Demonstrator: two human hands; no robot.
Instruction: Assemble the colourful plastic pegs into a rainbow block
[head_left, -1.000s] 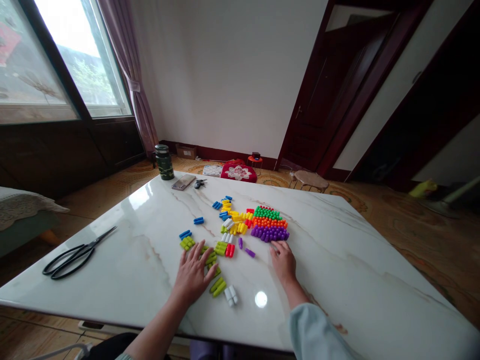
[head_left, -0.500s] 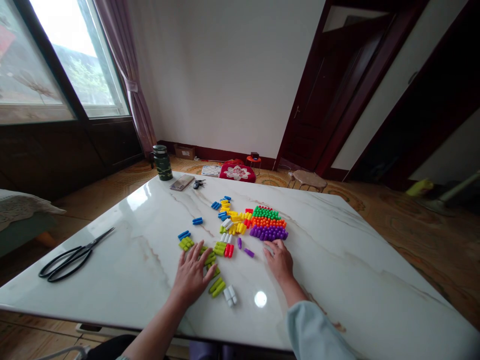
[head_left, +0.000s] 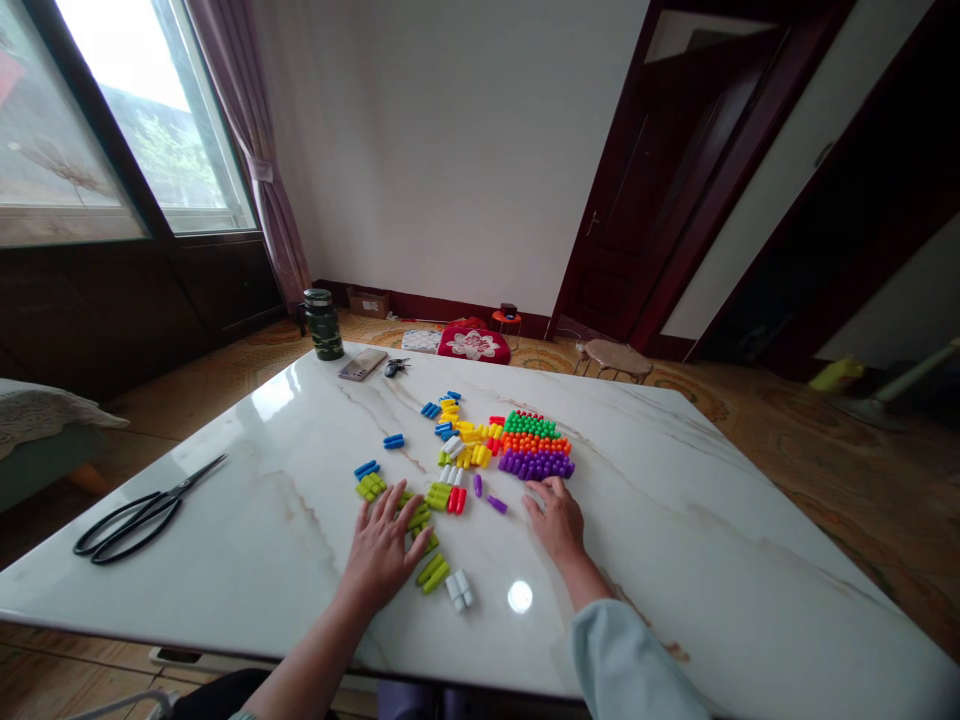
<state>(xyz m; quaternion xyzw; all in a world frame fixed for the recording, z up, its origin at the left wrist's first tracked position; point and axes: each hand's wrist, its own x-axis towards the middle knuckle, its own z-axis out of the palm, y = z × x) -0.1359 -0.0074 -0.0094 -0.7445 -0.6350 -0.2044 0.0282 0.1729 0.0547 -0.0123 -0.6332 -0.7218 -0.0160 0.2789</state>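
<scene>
A tight block of glossy purple plastic pieces (head_left: pixel 536 465) is sitting mid-table, with a band of orange plastic pieces (head_left: pixel 534 442) and one of green plastic pieces (head_left: pixel 531 424) lining up behind it. Two loose purple pieces (head_left: pixel 496 505) are lying left of the right hand (head_left: pixel 557 520), whose fingers are curling by the block's near edge; whether they're pinching anything, I can't tell. And the left hand (head_left: pixel 381 555) is spreading its fingers apart over rounded lime-green pieces (head_left: pixel 433 573), hiding some from the count! Everything's resting on one white marbled table (head_left: pixel 697 520). Far left, one pair of black-handled metal scissors (head_left: pixel 135 515) is lying flat. At the back corner, one dark green patterned cylindrical bottle (head_left: pixel 322 328) is standing upright, lid on, contents hidden, with one flat rectangular phone (head_left: pixel 362 364) lying beside it. Beyond, one brown cardboard box (head_left: pixel 367 302) is sitting on the floor, its contents too small to tell.
</scene>
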